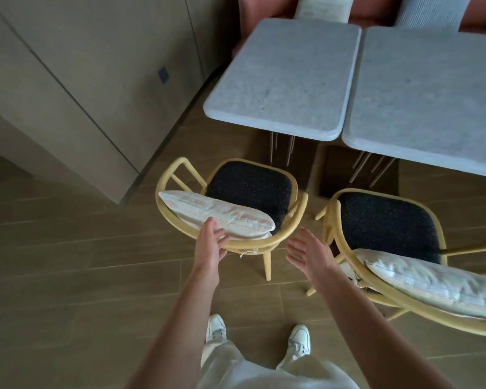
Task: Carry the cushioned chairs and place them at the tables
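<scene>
Two yellow-framed chairs with black seat cushions face two grey stone tables. The left chair point(250, 189) stands before the left table point(286, 77), with a pale pillow point(216, 213) against its curved back. The right chair point(387, 223) stands before the right table point(432, 96) and carries its own pale pillow point(438, 284). My left hand point(209, 242) is open, its fingers touching the left chair's back rail beside the pillow. My right hand point(306, 252) hovers open between the two chairs, holding nothing.
A beige panelled wall or cabinet point(76, 88) runs along the left, close to the left chair. A red-brown bench with pale cushions point(323, 7) sits behind the tables. My white shoes point(299, 342) stand on the wood-look tiled floor point(68, 276).
</scene>
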`<state>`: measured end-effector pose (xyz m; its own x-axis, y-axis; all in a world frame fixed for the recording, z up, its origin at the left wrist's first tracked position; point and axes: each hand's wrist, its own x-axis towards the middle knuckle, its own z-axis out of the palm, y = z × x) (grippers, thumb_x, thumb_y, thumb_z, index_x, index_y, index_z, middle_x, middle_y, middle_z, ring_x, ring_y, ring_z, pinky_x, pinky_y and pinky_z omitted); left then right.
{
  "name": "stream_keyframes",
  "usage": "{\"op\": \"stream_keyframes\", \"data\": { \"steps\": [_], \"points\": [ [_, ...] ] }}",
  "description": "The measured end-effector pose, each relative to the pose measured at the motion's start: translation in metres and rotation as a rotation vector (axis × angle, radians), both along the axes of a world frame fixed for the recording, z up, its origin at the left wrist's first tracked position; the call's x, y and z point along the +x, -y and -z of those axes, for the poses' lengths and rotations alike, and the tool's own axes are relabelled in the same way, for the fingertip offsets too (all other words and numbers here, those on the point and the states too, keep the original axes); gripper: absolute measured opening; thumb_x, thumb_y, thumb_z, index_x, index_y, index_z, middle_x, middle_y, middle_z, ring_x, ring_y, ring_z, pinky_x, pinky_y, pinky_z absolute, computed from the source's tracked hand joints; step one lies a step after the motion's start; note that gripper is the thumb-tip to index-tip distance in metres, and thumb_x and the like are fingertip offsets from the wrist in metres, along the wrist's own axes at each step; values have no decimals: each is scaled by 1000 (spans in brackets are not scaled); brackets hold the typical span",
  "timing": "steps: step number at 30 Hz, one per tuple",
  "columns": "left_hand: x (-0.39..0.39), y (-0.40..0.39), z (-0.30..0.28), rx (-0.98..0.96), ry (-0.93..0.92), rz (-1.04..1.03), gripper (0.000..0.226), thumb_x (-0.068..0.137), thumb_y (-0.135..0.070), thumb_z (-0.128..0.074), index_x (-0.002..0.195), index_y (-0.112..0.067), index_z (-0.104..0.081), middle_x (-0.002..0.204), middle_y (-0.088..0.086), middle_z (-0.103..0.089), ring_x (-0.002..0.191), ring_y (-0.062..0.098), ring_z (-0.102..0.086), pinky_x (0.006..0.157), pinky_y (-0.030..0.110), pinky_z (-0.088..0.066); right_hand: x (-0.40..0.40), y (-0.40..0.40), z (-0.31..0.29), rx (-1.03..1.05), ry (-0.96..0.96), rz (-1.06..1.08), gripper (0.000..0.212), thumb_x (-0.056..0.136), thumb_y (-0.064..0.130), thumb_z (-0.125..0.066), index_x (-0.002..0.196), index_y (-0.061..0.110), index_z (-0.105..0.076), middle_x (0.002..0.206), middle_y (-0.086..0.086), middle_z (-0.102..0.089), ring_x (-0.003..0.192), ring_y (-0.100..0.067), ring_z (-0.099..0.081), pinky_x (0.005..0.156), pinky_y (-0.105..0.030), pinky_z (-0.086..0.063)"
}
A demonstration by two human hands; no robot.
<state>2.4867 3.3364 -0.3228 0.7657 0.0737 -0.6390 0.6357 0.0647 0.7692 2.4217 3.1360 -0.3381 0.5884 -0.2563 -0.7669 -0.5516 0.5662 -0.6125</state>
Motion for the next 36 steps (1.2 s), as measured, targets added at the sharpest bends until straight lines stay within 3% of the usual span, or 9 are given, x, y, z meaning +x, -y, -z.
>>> {"op": "stream_keyframes", "data": {
  "steps": [6, 11, 14, 18, 23, 26, 28, 31, 36],
  "points": [
    [54, -40, 26, 62, -33, -3, 42, 103, -49, -46, 135, -22, -53, 117, -3, -65, 107, 15, -66, 103, 48, -50, 35, -31, 22, 9, -154, 106, 41, 100, 28, -59, 132, 2, -54, 128, -21, -60, 119, -35, -59, 96, -45, -51],
    [107, -98, 50, 293, 1, 2, 19, 98, -32, -59, 108, -17, -64, 104, 3, -69, 87, 13, -66, 78, 38, -59, 61, -83, 44, 81, -334, 261, 18, 98, 15, -61, 110, 6, -50, 118, -22, -54, 105, -35, -61, 89, -45, -54],
    [135, -125, 65, 357, -49, 0, 41, 94, -33, -65, 128, -10, -58, 115, 6, -65, 95, 20, -64, 90, 46, -58, 76, -112, 58, 178, -320, 352, 19, 97, 8, -61, 112, 4, -51, 114, -23, -57, 93, -33, -63, 84, -43, -53],
    [164, -151, 86, 404, -113, 59, 65, 91, -26, -72, 146, -10, -42, 129, 12, -52, 100, 24, -54, 97, 50, -55, 96, -145, 75, 210, -307, 507, 21, 97, 6, -60, 118, 1, -56, 112, -22, -63, 108, -36, -65, 89, -44, -55],
    [187, -156, 112, 225, -212, 132, 42, 93, -8, -71, 131, -8, -54, 127, 16, -59, 98, 26, -67, 78, 44, -62, 105, -157, 90, 242, -290, 593, 20, 95, -3, -59, 115, -1, -59, 111, -21, -69, 104, -34, -68, 94, -47, -56],
    [193, -156, 122, 80, -310, 106, 26, 97, -2, -63, 123, -5, -58, 125, 20, -63, 105, 33, -66, 84, 46, -58, 106, -157, 94, 262, -284, 620, 24, 93, -6, -59, 117, -1, -59, 111, -21, -70, 102, -34, -70, 93, -48, -57],
    [195, -157, 125, -9, -371, 105, 22, 99, -1, -58, 122, -4, -58, 122, 20, -65, 97, 30, -66, 87, 47, -54, 106, -158, 98, 254, -282, 634, 24, 95, -6, -56, 118, -1, -58, 109, -20, -69, 99, -32, -70, 91, -46, -58],
    [196, -160, 127, -32, -386, 122, 18, 100, 0, -57, 117, -5, -59, 112, 19, -66, 85, 26, -66, 86, 47, -52, 105, -162, 101, 202, -282, 617, 28, 97, -8, -51, 123, 1, -55, 110, -19, -67, 97, -30, -69, 93, -46, -57],
    [197, -159, 128, -53, -400, 115, 13, 101, 1, -54, 110, -6, -59, 104, 15, -66, 87, 26, -66, 88, 47, -53, 105, -165, 103, 132, -287, 621, 30, 96, -10, -52, 122, 3, -57, 109, -18, -68, 92, -27, -70, 90, -43, -58]
  ]
}}
